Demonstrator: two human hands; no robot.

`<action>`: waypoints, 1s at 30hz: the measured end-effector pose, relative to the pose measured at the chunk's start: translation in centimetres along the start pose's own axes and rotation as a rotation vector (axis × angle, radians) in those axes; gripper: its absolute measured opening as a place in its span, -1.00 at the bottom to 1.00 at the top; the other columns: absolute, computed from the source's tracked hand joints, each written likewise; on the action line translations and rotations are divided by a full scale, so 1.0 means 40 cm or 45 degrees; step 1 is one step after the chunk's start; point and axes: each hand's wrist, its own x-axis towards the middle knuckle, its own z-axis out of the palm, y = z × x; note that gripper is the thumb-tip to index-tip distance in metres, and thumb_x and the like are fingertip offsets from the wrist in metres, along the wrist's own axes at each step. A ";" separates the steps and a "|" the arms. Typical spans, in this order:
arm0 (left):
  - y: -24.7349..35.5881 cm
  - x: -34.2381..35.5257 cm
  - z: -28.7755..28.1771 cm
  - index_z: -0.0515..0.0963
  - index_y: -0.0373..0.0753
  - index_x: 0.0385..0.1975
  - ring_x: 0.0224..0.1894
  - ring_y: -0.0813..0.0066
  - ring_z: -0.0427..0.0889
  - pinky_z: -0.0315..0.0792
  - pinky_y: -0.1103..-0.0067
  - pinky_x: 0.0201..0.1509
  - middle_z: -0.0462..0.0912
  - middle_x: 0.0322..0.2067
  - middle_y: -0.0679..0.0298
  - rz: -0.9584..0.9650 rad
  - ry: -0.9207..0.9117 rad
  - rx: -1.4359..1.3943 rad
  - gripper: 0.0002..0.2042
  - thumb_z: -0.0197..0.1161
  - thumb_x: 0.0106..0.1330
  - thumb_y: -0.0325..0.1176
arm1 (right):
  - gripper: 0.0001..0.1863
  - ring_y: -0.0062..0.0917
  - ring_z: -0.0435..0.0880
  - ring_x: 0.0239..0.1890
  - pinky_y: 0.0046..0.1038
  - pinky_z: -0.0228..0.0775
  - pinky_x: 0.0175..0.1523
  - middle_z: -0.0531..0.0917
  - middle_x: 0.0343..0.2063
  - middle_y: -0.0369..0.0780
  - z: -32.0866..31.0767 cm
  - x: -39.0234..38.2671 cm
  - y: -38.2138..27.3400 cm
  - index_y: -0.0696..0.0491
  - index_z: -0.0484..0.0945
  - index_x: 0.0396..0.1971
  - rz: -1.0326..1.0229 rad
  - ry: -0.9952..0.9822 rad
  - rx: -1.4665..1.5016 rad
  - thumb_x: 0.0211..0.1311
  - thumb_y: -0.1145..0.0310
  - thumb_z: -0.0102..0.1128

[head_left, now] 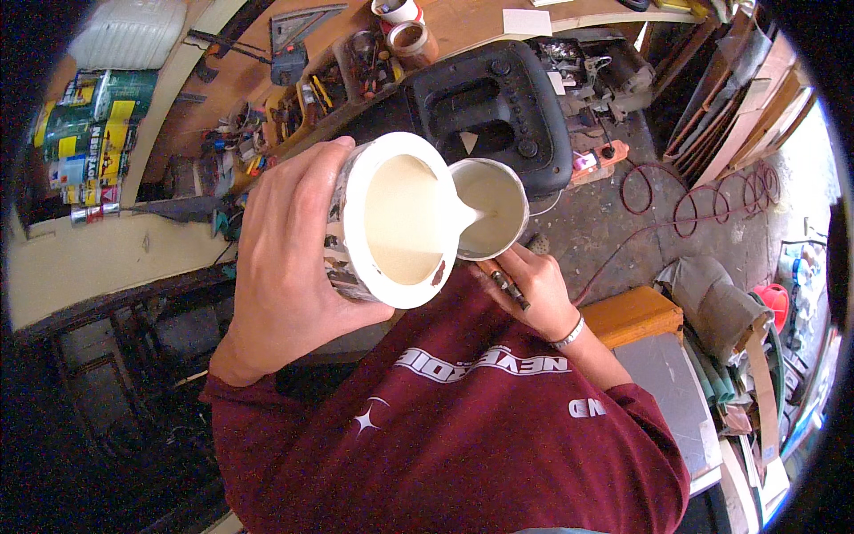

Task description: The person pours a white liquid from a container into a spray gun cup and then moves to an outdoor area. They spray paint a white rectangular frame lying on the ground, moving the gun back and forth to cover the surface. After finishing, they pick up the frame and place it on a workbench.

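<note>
Tilted in my left hand (280, 249) is a paint can (396, 214) with a white rim, its cream liquid flowing in a stream from the lip into a smaller cup (494, 200) just to the right. My fingers wrap around the can's side, thumb underneath. Below the cup, my right hand (534, 285) is closed around an orange and dark metal tool (507, 285) that appears to support the cup; the exact join is hidden. A watch band circles my right wrist.
A black machine (534, 98) sits beyond the cup. Tools (320, 93) line the workbench. Stacked cans (98, 125) are at far left, leaning boards (738, 107) at upper right, a coiled red hose (685, 205) on the floor, an orange wooden box (636, 311) and piled scraps to my right.
</note>
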 end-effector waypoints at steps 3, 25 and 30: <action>-0.001 -0.003 0.000 0.32 -0.33 0.29 0.25 -0.02 0.49 0.36 0.22 0.34 0.49 0.19 0.00 -0.001 -0.001 0.007 0.10 0.69 -0.50 -0.41 | -0.75 -0.22 0.67 -0.45 -0.22 0.55 -0.40 0.60 -0.43 -0.16 0.003 -0.003 0.005 0.01 0.61 -0.17 0.005 -0.031 -0.025 0.25 0.21 0.36; -0.010 -0.009 -0.006 0.27 -0.33 0.31 0.15 -0.05 0.49 0.37 0.20 0.23 0.47 0.16 -0.03 0.013 -0.019 0.052 0.12 0.69 -0.48 -0.38 | -0.76 -0.18 0.67 -0.47 -0.20 0.55 -0.40 0.62 -0.44 -0.13 0.011 0.012 -0.007 0.03 0.62 -0.19 0.004 -0.028 0.046 0.26 0.22 0.36; -0.043 -0.037 0.018 0.24 -0.35 0.33 0.29 0.11 0.47 0.32 0.26 0.41 0.45 0.23 0.01 -0.127 0.033 -0.126 0.16 0.71 -0.51 -0.35 | -0.75 -0.19 0.69 -0.44 -0.21 0.56 -0.39 0.63 -0.41 -0.13 0.008 0.019 -0.008 0.04 0.61 -0.18 -0.019 -0.043 0.028 0.25 0.23 0.37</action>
